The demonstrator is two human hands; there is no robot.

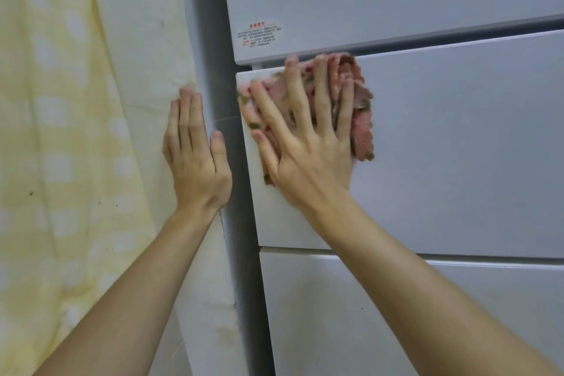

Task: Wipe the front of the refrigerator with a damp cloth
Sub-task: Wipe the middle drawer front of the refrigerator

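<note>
The white refrigerator (457,146) fills the right side, with three stacked door fronts. A pink cloth with green flecks (361,119) lies flat on the top left corner of the middle door. My right hand (308,146) presses it against the door with fingers spread wide. Only the cloth's edges show around that hand. My left hand (195,159) rests flat at the refrigerator's grey side edge (235,253), fingers together, holding nothing.
A sticker with red and grey print (260,34) sits on the lower left of the top door. A pale yellow checked fabric (55,162) hangs at the left beside a white wall (146,40).
</note>
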